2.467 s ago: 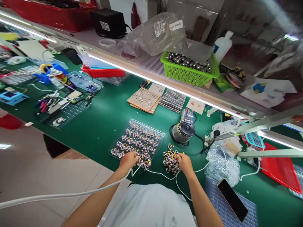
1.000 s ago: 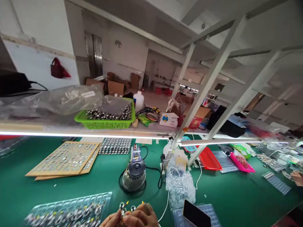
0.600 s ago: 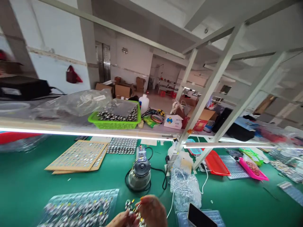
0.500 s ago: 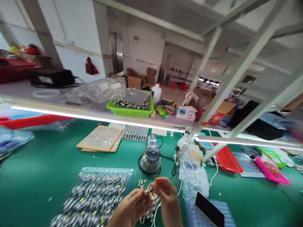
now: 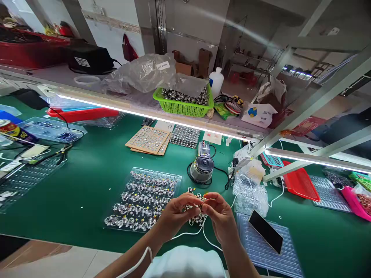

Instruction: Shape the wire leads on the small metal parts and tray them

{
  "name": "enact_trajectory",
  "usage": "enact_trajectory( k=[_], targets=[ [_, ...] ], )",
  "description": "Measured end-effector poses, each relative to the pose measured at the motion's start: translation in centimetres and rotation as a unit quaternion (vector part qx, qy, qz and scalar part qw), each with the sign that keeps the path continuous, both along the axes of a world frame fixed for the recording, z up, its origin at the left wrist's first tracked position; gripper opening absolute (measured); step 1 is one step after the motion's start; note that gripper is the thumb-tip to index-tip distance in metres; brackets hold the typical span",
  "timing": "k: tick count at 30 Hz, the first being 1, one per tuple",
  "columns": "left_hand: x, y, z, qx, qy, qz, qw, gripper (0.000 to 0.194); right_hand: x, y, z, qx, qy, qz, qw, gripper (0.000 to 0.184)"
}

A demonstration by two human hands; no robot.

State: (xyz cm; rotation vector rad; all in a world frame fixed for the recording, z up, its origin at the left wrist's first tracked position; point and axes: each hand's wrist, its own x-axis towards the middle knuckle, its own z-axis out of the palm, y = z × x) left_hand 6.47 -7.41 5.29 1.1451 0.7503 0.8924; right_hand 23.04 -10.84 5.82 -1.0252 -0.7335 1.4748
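Note:
My left hand [image 5: 179, 211] and my right hand [image 5: 222, 218] meet over a small heap of shiny metal pieces [image 5: 197, 221]. Both pinch with thumb and fingers at their tips, close together. Whatever is between the fingertips is too small and covered to name. To the left lies a clear plastic tray [image 5: 177, 180] filled with rows of silvery ring-like pieces [image 5: 131, 222], some with yellow bits. A white cord [image 5: 188, 234] runs beneath my hands. Just beyond the heap stands a round grey device [image 5: 202, 170] with a dark top.
Right of my hands, a phone [image 5: 266, 231] rests on a ribbed plastic tray [image 5: 246, 243]. Behind are brown cards [image 5: 147, 139], clear bags [image 5: 251, 193] and a red tray [image 5: 301, 181]. Pliers [image 5: 59, 153] lie far left. A lit shelf holds a green basket [image 5: 182, 109].
The view has tilted down and turned somewhat left, and is sharper. My hands stay over the heap, their fingertips now closer together in a pinch.

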Motion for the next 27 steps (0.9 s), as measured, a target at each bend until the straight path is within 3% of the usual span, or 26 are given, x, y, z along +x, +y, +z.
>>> enact_trajectory(
  k=[5, 11, 14, 18, 23, 27],
  targets=[
    [0.0, 0.2, -0.2, -0.009, -0.011, -0.008, 1.000, 0.018, 0.0, -0.3, -0.4, 0.012, 0.009, 0.031, 0.999, 0.026],
    [-0.3, -0.1, 0.8, 0.036, 0.010, 0.012, 0.999, 0.009, 0.1, -0.6, 0.1, 0.016, -0.004, 0.098, 0.995, 0.037],
    [-0.5, -0.1, 1.4, 0.083, 0.089, 0.022, 0.992, 0.008, 0.6, -0.6, 0.7, 0.024, -0.050, 0.091, 0.994, 0.035],
    [-0.4, -0.3, 1.5, 0.076, 0.177, 0.012, 0.981, 0.013, 1.5, -0.6, 0.9, 0.028, -0.126, 0.081, 0.988, 0.034],
    [0.3, -0.5, 0.9, 0.022, 0.176, 0.023, 0.984, 0.022, 1.3, -0.4, -0.6, 0.026, -0.118, 0.081, 0.989, 0.035],
    [0.2, -0.9, 1.3, 0.008, 0.211, 0.042, 0.977, 0.025, 0.3, -0.4, -1.6, 0.026, -0.097, 0.040, 0.994, 0.033]
  ],
)
